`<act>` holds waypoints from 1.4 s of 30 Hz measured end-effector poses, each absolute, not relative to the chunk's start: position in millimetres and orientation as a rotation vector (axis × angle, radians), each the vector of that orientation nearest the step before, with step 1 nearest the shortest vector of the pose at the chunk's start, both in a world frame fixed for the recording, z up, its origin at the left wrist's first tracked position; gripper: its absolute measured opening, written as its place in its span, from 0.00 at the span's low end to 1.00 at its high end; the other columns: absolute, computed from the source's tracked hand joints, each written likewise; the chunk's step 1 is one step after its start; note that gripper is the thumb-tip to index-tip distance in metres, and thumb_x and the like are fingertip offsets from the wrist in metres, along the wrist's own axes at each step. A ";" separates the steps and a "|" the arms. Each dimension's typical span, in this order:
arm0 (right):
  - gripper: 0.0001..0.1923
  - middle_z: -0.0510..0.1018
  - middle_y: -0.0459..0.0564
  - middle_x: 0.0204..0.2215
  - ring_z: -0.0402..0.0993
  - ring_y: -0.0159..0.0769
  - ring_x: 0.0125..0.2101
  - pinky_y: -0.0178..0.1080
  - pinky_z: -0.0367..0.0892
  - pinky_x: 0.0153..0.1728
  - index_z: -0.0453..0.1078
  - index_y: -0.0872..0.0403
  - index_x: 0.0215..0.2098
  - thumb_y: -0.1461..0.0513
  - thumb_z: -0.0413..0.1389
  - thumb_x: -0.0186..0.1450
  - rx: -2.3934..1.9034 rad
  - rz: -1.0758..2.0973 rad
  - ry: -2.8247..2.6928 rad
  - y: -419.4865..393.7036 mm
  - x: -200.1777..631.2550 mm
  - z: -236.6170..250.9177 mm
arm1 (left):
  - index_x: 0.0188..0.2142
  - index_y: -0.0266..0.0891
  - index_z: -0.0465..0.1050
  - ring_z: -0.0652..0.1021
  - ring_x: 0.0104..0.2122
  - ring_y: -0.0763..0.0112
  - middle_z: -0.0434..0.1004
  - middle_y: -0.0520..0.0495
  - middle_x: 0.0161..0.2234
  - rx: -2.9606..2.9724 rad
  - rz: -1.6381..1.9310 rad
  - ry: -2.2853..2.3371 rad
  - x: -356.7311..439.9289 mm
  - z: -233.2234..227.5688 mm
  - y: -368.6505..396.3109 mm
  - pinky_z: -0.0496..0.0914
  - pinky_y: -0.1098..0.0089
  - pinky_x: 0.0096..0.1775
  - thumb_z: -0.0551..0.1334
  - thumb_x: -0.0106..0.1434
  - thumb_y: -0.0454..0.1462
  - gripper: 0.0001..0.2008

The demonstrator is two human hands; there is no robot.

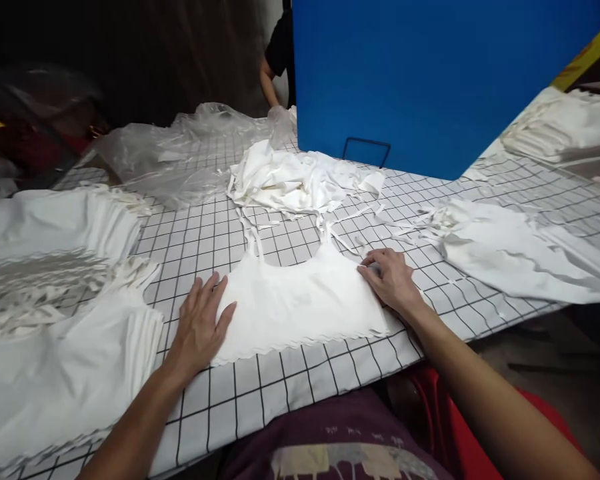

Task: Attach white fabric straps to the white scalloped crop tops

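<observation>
A white strappy camisole top (300, 293) lies spread on the checked cloth in front of me, its straps pointing away and its wavy hem towards me. My left hand (200, 323) rests flat at its left edge, fingers apart, the thumb on the fabric. At the upper right edge, my right hand (390, 277) has thumb and forefinger brought together in a loop, pinching the border of the top. Just beyond the straps is a crumpled heap of white garments (300, 180) with loose straps.
White garments are stacked at the left (55, 373), with more white pieces (510, 247) at the right. A blue board (410, 80) stands across the back, beside clear plastic (180, 147). Another person's arm (269, 80) shows behind. A red chair (430, 400) is below the table edge.
</observation>
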State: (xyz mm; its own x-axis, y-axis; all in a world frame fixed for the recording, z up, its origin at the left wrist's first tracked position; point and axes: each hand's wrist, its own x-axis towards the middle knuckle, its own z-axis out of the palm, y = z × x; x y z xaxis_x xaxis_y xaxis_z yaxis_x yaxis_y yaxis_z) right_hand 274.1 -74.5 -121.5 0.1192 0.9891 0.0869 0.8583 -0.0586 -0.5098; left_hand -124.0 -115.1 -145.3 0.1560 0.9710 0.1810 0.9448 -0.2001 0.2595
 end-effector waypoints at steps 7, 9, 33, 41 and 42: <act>0.08 0.74 0.56 0.50 0.64 0.51 0.52 0.53 0.59 0.46 0.69 0.53 0.32 0.58 0.53 0.65 -1.886 0.330 -1.785 -75.9 277.5 -118.5 | 0.70 0.43 0.52 0.49 0.70 0.47 0.53 0.42 0.70 2.275 0.372 1.975 -120.9 -140.3 -114.5 0.54 0.41 0.64 0.45 0.72 0.51 0.31; 0.08 0.74 0.56 0.53 0.63 0.51 0.54 0.54 0.59 0.48 0.71 0.53 0.37 0.58 0.52 0.66 -1.915 0.250 -1.818 -81.4 275.3 -118.4 | 0.70 0.43 0.51 0.49 0.70 0.47 0.52 0.42 0.70 2.266 0.362 1.979 -119.4 -138.9 -115.0 0.54 0.41 0.64 0.44 0.72 0.52 0.31; 0.14 0.77 0.54 0.41 0.74 0.39 0.39 0.39 0.66 0.39 0.74 0.54 0.41 0.53 0.53 0.68 -1.773 0.488 -2.037 31.9 227.4 -67.7 | 0.60 0.30 0.64 0.64 0.65 0.53 0.65 0.29 0.61 2.713 0.540 1.020 97.4 -128.7 -32.1 0.61 0.56 0.66 0.52 0.72 0.41 0.22; 0.04 0.77 0.57 0.40 0.72 0.42 0.42 0.38 0.64 0.36 0.72 0.56 0.34 0.63 0.57 0.62 -1.935 0.519 -1.992 114.7 197.5 -88.9 | 0.64 0.40 0.62 0.60 0.67 0.55 0.62 0.38 0.66 2.725 0.500 0.997 91.0 -143.9 -28.3 0.63 0.55 0.66 0.44 0.73 0.51 0.28; 0.03 0.77 0.56 0.38 0.73 0.41 0.40 0.38 0.64 0.35 0.71 0.56 0.33 0.64 0.56 0.62 -1.925 0.552 -1.983 120.0 195.9 -87.7 | 0.65 0.40 0.61 0.59 0.68 0.55 0.61 0.39 0.66 2.725 0.482 0.998 91.0 -143.4 -28.3 0.62 0.55 0.66 0.42 0.73 0.51 0.29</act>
State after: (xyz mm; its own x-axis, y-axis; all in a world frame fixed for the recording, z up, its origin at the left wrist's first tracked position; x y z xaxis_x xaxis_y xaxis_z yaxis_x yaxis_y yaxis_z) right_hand 195.9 120.0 -87.7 -0.0393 0.9985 -0.0373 0.8741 0.0163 -0.4854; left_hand 91.0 -28.3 -143.4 0.7191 0.6546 0.2333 0.5896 -0.7524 0.2938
